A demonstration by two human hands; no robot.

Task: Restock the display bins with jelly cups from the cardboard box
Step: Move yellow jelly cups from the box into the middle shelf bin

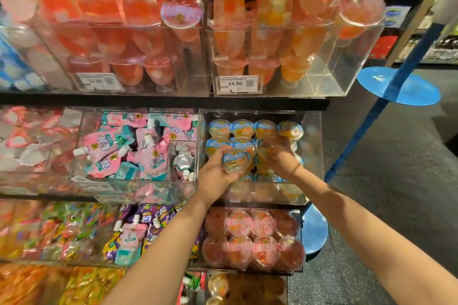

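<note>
Jelly cup (236,162) grasped in left hand (215,176); right hand (278,156) grips another inside the clear bin (312,156). Best seated lid-outward, matching the far rows.

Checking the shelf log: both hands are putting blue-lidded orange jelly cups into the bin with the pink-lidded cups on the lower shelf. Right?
Not quite. The head view shows the left hand and right hand with a jelly cup at the clear bin of blue-lidded cups, one shelf above the pink-lidded cups.

Two hands (218,173), two price tags (239,84) reading 14.90.
</note>
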